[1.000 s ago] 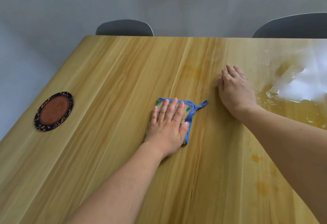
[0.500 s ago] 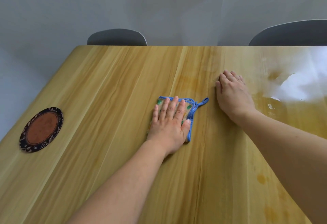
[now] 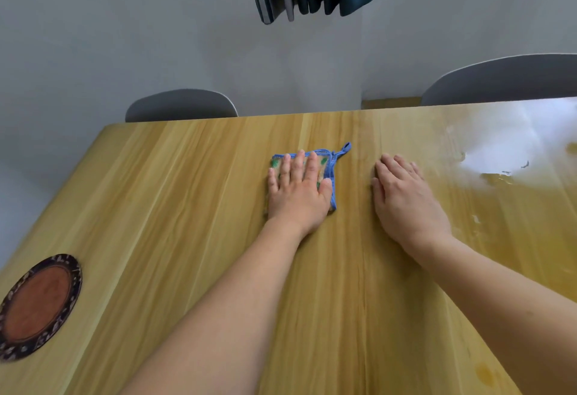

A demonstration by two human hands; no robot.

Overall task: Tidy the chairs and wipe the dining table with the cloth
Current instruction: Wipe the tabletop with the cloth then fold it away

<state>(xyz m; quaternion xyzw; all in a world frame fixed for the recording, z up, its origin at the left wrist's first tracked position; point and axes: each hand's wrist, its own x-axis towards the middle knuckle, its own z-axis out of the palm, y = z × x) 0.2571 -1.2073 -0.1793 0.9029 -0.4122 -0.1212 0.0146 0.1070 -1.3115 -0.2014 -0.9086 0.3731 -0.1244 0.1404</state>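
Wiping the desk, cloth under the left hand.

The folded, blue-edged cloth [image 3: 326,169] lies flat on the desk [image 3: 193,194], pressed by the left hand [image 3: 299,191] with fingers straight and spread, holding nothing. Just right of the cloth, the right hand [image 3: 406,204] rests flat, fingers straight. Far left of the cloth sits a round coaster [image 3: 37,307]; beyond it, two chairs [image 3: 181,105]. Wiping seems underway; next, likely sweep toward the glossy patch [image 3: 499,148] on the right.

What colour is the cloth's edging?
Blue, with a matching loop at the corner of the cloth; seen in the head view.
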